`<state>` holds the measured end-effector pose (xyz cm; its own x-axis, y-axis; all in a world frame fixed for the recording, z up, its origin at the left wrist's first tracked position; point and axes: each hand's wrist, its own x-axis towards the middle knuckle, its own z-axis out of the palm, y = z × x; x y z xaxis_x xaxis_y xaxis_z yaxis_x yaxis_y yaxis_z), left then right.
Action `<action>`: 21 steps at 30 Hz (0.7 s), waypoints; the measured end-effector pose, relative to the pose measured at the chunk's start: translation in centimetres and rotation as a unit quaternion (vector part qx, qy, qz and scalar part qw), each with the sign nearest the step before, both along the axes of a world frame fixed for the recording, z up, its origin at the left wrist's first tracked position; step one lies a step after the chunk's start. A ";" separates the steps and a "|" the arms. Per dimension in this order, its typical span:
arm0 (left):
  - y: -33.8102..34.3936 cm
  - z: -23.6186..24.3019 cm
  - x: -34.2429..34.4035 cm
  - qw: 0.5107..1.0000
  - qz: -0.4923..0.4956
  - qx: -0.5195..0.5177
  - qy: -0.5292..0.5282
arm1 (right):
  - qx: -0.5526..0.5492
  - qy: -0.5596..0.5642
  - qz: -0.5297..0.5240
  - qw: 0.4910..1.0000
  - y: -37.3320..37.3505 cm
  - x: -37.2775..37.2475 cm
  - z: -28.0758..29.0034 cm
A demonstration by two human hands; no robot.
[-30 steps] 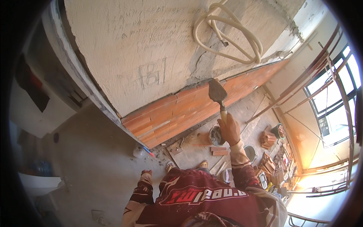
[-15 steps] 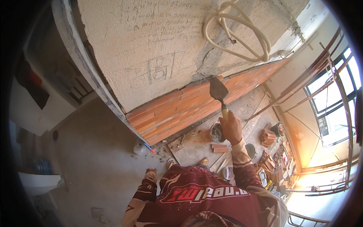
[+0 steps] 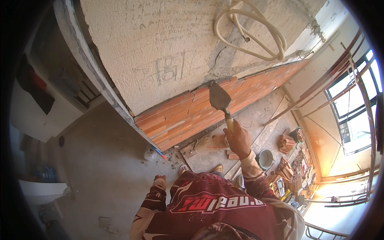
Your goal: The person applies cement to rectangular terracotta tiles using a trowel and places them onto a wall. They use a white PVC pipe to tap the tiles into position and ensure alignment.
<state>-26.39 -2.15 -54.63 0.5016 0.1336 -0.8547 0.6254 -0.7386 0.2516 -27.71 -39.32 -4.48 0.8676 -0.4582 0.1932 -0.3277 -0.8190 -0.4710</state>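
Observation:
My right hand (image 3: pixel 239 139) is closed around the pale wooden handle of a pointing trowel (image 3: pixel 220 99). Its grey, mortar-smeared blade points up toward the top edge of the orange brick facing (image 3: pixel 180 122), close to the rough plaster wall (image 3: pixel 120 72). From this angle I cannot tell whether the blade touches the bricks. My left hand (image 3: pixel 160 179) hangs low at my side, away from the wall. It is small and foreshortened, so its fingers do not show clearly, and no object is visible in it.
Pale hose (image 3: pixel 276 38) hangs coiled on the wall. On the floor to the right are a bucket (image 3: pixel 265 159), stacked bricks (image 3: pixel 287 143) and loose brick pieces (image 3: pixel 285 170). Metal scaffold poles (image 3: pixel 312 96) rise near the window (image 3: pixel 354 108). A white basin (image 3: pixel 42 193) is at left.
My right hand and the trowel have moved left and slightly down along the brick top edge. My forearm now hides the mortar bucket that showed beside it. My left hand has barely moved.

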 end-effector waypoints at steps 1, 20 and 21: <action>0.0 -0.6 -0.1 1.000 0.007 -0.004 -0.001 | 0.003 -0.001 0.008 1.000 0.1 0.0 -0.1; -0.6 0.6 -1.9 0.999 0.001 0.007 -0.037 | 0.029 -0.005 0.074 0.997 2.1 -1.0 0.0; -0.5 0.7 -1.8 1.000 0.008 0.003 -0.030 | 0.039 0.006 0.073 0.997 2.0 -1.0 0.1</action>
<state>-28.16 -2.62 -53.91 0.5496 0.1479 -0.8222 0.6214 -0.7302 0.2840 -28.71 -37.27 -4.35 0.9280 -0.3402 0.1522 -0.2133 -0.8196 -0.5317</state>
